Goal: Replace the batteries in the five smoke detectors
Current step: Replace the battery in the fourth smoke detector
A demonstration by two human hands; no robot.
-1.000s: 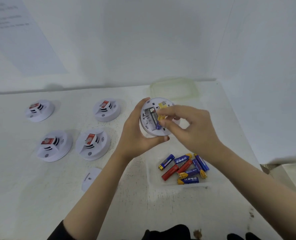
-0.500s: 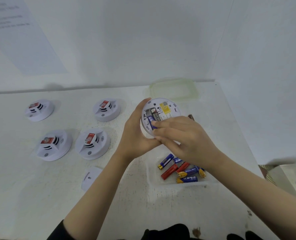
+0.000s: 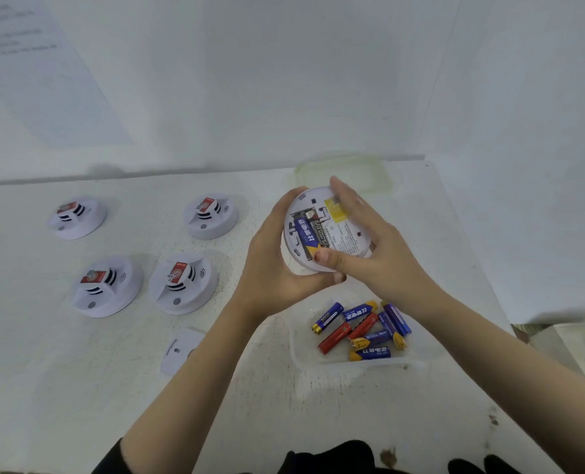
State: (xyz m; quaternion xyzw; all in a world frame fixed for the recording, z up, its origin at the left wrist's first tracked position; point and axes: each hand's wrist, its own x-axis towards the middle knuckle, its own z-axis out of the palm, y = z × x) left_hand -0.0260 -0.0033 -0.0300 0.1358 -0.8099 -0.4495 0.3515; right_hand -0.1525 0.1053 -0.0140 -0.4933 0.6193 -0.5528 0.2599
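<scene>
I hold a white round smoke detector (image 3: 340,242) above the table, its open back facing me. A blue and yellow battery (image 3: 307,234) lies in its compartment beside a dark second cell. My left hand (image 3: 274,265) cups the detector from the left and below. My right hand (image 3: 376,248) wraps its right side, thumb tip pressing on the battery's lower end. Below them a clear tray (image 3: 299,350) holds several blue, yellow and red batteries (image 3: 363,328). Several more white detectors sit face up on the left, the nearest (image 3: 181,283) by my left wrist.
A detached white cover plate (image 3: 180,350) lies on the white table (image 3: 62,388) under my left forearm. A clear greenish lid (image 3: 369,165) rests at the back against the wall. The table's right edge runs diagonally past the tray. Paper sheet hangs on the wall, upper left.
My right hand has pushed the blue battery down into the compartment and shifted its fingers from over the battery to the detector's right rim, leaving the thumb on the battery's end.
</scene>
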